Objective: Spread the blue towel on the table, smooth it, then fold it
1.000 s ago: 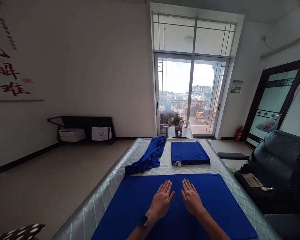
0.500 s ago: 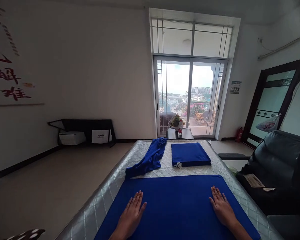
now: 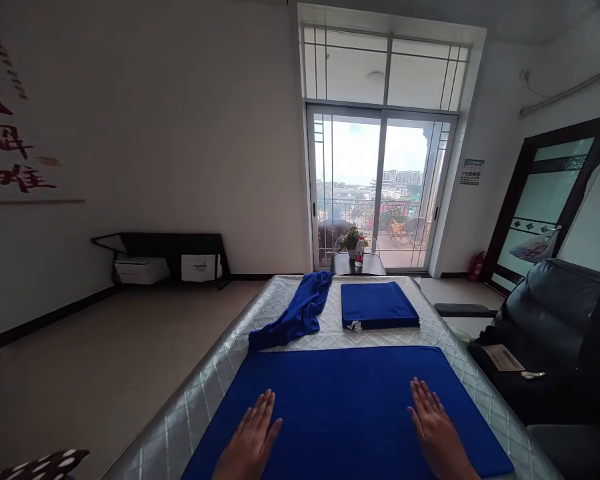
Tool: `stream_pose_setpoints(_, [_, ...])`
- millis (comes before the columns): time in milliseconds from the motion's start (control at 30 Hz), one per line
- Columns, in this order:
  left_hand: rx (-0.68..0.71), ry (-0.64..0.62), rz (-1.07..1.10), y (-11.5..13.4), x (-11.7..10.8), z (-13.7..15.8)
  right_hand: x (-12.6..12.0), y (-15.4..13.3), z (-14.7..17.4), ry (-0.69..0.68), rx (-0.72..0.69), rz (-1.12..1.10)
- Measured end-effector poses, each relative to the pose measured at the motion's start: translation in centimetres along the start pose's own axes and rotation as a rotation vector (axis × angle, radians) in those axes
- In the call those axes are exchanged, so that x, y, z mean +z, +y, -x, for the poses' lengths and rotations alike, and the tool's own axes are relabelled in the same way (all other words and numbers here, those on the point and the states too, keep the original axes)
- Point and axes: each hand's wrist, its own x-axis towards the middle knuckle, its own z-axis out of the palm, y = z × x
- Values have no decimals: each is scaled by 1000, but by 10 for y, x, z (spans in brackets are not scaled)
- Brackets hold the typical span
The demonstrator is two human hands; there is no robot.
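Note:
A blue cloth (image 3: 340, 400) lies spread flat across the near part of a silvery quilted mattress (image 3: 215, 377). My left hand (image 3: 250, 433) rests palm down over its left side, fingers stretched forward and holding nothing. Over the right side, my right hand (image 3: 434, 423) is likewise flat with its fingers extended. Beyond the spread cloth sits a neatly folded stack of blue cloth (image 3: 377, 303) with small white tags at its front edge. A crumpled blue cloth (image 3: 300, 313) lies to the left of that stack.
At the mattress's far end stand a small table (image 3: 340, 267), a potted plant (image 3: 351, 240) and a bottle (image 3: 360, 252). A black armchair (image 3: 550, 320) is on the right. White boxes (image 3: 143, 270) sit on a low black rack (image 3: 173, 247) at left.
Both hands have slid slightly left and toward me across the spread cloth, staying flat. The view has tilted down a little; the cloths keep their places.

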Motion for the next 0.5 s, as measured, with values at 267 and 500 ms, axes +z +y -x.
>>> stream_pose_setpoints(267, [449, -171, 249, 141, -1, -12, 18, -129, 8, -283, -249, -208])
stream_pose_setpoints(500, [236, -223, 165, 93, 8, 9, 14, -67, 22, -224, -116, -130])
